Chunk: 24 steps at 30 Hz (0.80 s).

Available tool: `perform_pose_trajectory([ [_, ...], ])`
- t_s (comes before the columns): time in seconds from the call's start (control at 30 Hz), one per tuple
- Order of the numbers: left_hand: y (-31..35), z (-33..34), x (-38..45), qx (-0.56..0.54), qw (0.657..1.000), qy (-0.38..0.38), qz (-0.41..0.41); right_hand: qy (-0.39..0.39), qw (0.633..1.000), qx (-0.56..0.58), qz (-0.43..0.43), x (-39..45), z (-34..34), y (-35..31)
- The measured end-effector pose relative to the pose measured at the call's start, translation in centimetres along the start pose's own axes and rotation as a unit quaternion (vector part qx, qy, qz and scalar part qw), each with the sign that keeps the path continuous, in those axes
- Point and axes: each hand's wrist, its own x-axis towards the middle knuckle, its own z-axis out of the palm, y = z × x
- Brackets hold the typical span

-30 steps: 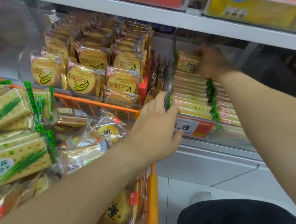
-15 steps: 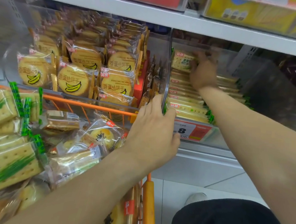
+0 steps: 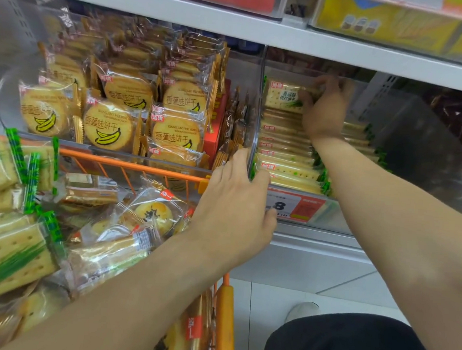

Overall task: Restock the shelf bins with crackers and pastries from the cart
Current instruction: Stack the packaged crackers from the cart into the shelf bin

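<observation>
1. My right hand point(image 3: 324, 107) has slid a little to the right along the top of the far end of the clear bin point(image 3: 444, 151) over the last second, carrying the scallion cracker pack point(image 3: 283, 96) with it. The pack now stands nearly upright at the back of the row.
2. I read this as the pack almost seated; it only needs letting go before I fetch another.
3. That hand is curled, fingers over the pack's top right edge and thumb low on its face, pinching it. The forearm reaches up and away from me over the stacked cracker packs point(image 3: 285, 162) that fill the bin.
4. My left hand point(image 3: 236, 199) has stayed put, with the fingers bent over the near left corner of the bin, gripping it just above the price tag point(image 3: 294, 208).
5. Further left, the orange cart point(image 3: 132, 165) holds more scallion crackers point(image 3: 5, 257) and wrapped pastries point(image 3: 153, 213), so plenty remains.
6. The banana biscuit bin point(image 3: 110, 128) beside it looks full.
</observation>
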Motion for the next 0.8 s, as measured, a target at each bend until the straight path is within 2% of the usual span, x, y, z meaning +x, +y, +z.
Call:
perform_pose_trajectory([
  [0.13, 0.0, -0.1, 0.0, 0.001, 1.000, -0.001, 0.001, -0.061, 0.996, -0.069, -0.010, 0.0, 0.0, 0.0],
  [0.3, 0.0, -0.1, 0.0, -0.003, 1.000, -0.001, 0.004, -0.070, 0.993, -0.083, -0.041, 0.2, -0.5, 0.1],
  [0.53, 0.1, -0.2, 0.0, -0.001, 1.000, -0.001, -0.002, -0.018, 0.997, -0.066, -0.025, 0.1, -0.7, -0.2],
  [0.7, 0.0, -0.3, -0.1, -0.014, 1.000, 0.001, 0.003, 0.060, 0.996, -0.054, -0.043, -0.4, -1.5, -1.3],
  [0.77, -0.1, -0.4, 0.1, -0.028, 1.000, -0.007, 0.002, 0.027, 0.997, -0.048, -0.059, -0.7, -2.2, -2.5],
  [0.8, -0.3, -0.5, 0.3, -0.042, 0.999, -0.009, -0.003, -0.030, 0.996, -0.060, -0.062, -1.1, -2.6, -3.3],
])
